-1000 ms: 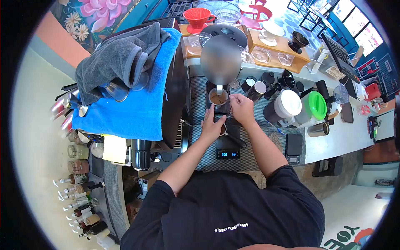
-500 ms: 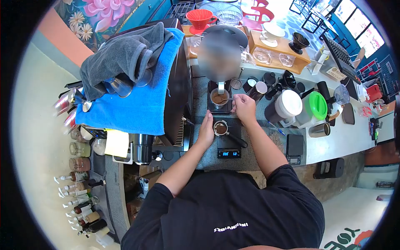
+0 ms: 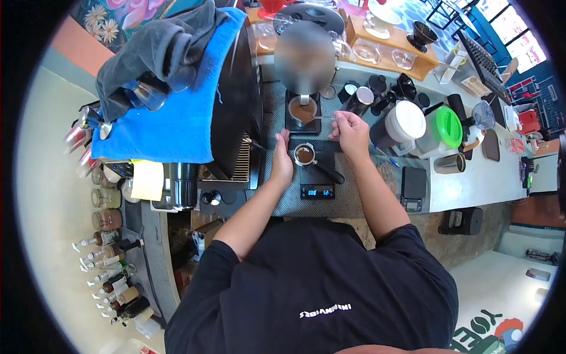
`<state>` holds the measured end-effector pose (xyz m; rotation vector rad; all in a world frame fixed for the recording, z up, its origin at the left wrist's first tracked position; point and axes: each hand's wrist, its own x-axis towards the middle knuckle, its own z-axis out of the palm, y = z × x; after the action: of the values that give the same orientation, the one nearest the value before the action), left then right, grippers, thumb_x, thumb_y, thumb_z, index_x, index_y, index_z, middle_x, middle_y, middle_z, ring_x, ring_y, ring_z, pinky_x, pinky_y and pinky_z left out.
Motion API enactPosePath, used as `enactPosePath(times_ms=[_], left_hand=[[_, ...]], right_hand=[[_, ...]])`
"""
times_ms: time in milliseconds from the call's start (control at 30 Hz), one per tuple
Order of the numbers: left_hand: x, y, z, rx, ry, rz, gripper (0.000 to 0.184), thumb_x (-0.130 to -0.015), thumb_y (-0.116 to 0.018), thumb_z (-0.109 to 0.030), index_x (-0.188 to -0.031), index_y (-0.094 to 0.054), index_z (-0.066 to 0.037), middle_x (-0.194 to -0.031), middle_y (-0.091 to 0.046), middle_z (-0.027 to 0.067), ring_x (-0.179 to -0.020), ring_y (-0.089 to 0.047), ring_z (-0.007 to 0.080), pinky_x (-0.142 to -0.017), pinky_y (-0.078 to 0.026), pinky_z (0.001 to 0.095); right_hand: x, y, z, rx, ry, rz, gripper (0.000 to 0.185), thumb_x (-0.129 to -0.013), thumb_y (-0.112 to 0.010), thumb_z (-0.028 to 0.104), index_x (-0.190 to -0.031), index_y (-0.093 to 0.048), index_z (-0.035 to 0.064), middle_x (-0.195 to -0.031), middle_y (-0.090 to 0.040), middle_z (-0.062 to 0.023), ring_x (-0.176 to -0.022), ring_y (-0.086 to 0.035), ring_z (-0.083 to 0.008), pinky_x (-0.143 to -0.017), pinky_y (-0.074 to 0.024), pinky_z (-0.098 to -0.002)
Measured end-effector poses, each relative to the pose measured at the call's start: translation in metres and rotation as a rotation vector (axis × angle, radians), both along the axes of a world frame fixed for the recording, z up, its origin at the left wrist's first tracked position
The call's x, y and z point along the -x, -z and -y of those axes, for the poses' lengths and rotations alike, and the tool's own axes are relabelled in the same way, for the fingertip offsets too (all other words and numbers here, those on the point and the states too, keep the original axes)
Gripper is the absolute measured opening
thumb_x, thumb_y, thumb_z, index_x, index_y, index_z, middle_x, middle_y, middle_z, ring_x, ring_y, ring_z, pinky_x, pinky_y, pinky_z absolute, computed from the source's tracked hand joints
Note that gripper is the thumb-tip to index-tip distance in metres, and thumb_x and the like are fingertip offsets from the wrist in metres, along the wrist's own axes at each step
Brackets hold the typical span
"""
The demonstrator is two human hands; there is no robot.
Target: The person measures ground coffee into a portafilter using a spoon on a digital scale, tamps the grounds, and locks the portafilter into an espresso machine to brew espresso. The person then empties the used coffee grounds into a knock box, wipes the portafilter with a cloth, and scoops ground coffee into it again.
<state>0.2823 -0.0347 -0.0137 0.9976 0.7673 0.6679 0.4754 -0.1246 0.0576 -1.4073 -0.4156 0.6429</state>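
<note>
My right hand (image 3: 352,135) pinches the handle of a small spoon (image 3: 321,117), whose tip reaches into a cup of ground coffee (image 3: 302,111). That cup stands on a black base beneath the spout of the grinder (image 3: 304,62), whose upper part is blurred. My left hand (image 3: 282,160) is held edge-on with fingers stretched out, just left of a portafilter (image 3: 304,154). Coffee grounds lie in the portafilter's basket, and its black handle points to the lower right. It rests on a black scale (image 3: 317,192) with a lit blue display.
An espresso machine (image 3: 236,100) with a blue towel (image 3: 165,127) on top stands at the left. Right of my hands are a white-lidded pitcher (image 3: 407,118), a green-lidded pitcher (image 3: 445,127), a metal cup (image 3: 450,164) and a second scale (image 3: 414,183). A wooden shelf (image 3: 407,59) holds drippers behind.
The camera view has shifted, so most things sit higher in the picture. My right hand has drawn the spoon slightly toward the cup's right side. The left hand stays by the portafilter.
</note>
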Motion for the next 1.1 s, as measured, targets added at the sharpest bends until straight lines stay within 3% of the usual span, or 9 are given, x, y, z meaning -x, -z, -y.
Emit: enactPosePath(times_ms=[133, 300, 500, 600, 800, 1000, 1100], left_hand=[[-0.004, -0.014, 0.009, 0.031, -0.037, 0.035, 0.092, -0.121, -0.024, -0.063, -0.173, -0.021, 0.012, -0.184, -0.024, 0.0261, -0.172, -0.022, 0.0305, -0.140, -0.015, 0.0402], [-0.006, -0.017, 0.015, 0.049, -0.039, 0.051, 0.092, -0.120, -0.025, -0.064, -0.173, -0.020, 0.012, -0.184, -0.023, 0.0260, -0.172, -0.021, 0.0308, -0.140, -0.015, 0.0402], [-0.007, -0.011, 0.018, 0.040, -0.038, 0.032, 0.093, -0.120, -0.026, -0.064, -0.174, -0.020, 0.011, -0.184, -0.023, 0.0261, -0.172, -0.022, 0.0308, -0.140, -0.016, 0.0400], [-0.007, -0.010, 0.020, 0.042, -0.045, 0.026, 0.093, -0.120, -0.026, -0.064, -0.174, -0.020, 0.011, -0.184, -0.024, 0.0261, -0.172, -0.023, 0.0308, -0.140, -0.017, 0.0399], [-0.005, -0.009, 0.021, 0.020, -0.053, 0.017, 0.093, -0.120, -0.025, -0.065, -0.173, -0.022, 0.011, -0.183, -0.026, 0.0261, -0.171, -0.025, 0.0310, -0.139, -0.018, 0.0399], [-0.004, -0.006, 0.018, -0.005, -0.051, 0.012, 0.093, -0.120, -0.024, -0.065, -0.173, -0.023, 0.012, -0.183, -0.026, 0.0264, -0.171, -0.025, 0.0311, -0.139, -0.018, 0.0397], [-0.006, -0.004, 0.016, -0.003, -0.062, 0.019, 0.094, -0.120, -0.023, -0.065, -0.173, -0.023, 0.013, -0.183, -0.026, 0.0265, -0.171, -0.025, 0.0311, -0.139, -0.017, 0.0396]], right_hand=[[0.011, 0.017, 0.029, 0.013, -0.033, -0.038, 0.027, -0.112, -0.070, 0.018, -0.117, -0.076, -0.0083, -0.088, -0.071, -0.0065, -0.064, -0.065, -0.0109, -0.057, -0.0590, -0.0299], [0.025, 0.053, 0.054, 0.081, -0.061, -0.062, 0.028, -0.112, -0.070, 0.019, -0.116, -0.075, -0.0082, -0.083, -0.071, -0.0049, -0.061, -0.064, -0.0109, -0.056, -0.0572, -0.0296], [0.042, 0.055, 0.058, 0.251, -0.092, 0.239, 0.022, -0.110, -0.070, 0.016, -0.113, -0.079, -0.0042, -0.081, -0.074, -0.0065, -0.062, -0.067, -0.0120, -0.057, -0.0556, -0.0310], [0.040, 0.064, 0.059, 0.216, -0.114, 0.479, 0.018, -0.108, -0.071, 0.012, -0.112, -0.080, -0.0027, -0.085, -0.076, -0.0103, -0.066, -0.070, -0.0154, -0.062, -0.0563, -0.0335], [0.039, 0.043, 0.065, 0.101, -0.209, 0.664, 0.015, -0.104, -0.072, 0.006, -0.113, -0.081, -0.0019, -0.091, -0.077, -0.0124, -0.071, -0.072, -0.0195, -0.067, -0.0571, -0.0341], [0.041, 0.031, 0.065, 0.041, -0.129, 0.632, 0.016, -0.107, -0.073, 0.009, -0.114, -0.081, -0.0021, -0.087, -0.075, -0.0103, -0.066, -0.069, -0.0152, -0.063, -0.0555, -0.0299], [0.044, 0.033, 0.063, 0.127, -0.050, 0.284, 0.021, -0.111, -0.069, 0.012, -0.118, -0.077, -0.0062, -0.088, -0.073, -0.0066, -0.066, -0.068, -0.0112, -0.060, -0.0559, -0.0278]])
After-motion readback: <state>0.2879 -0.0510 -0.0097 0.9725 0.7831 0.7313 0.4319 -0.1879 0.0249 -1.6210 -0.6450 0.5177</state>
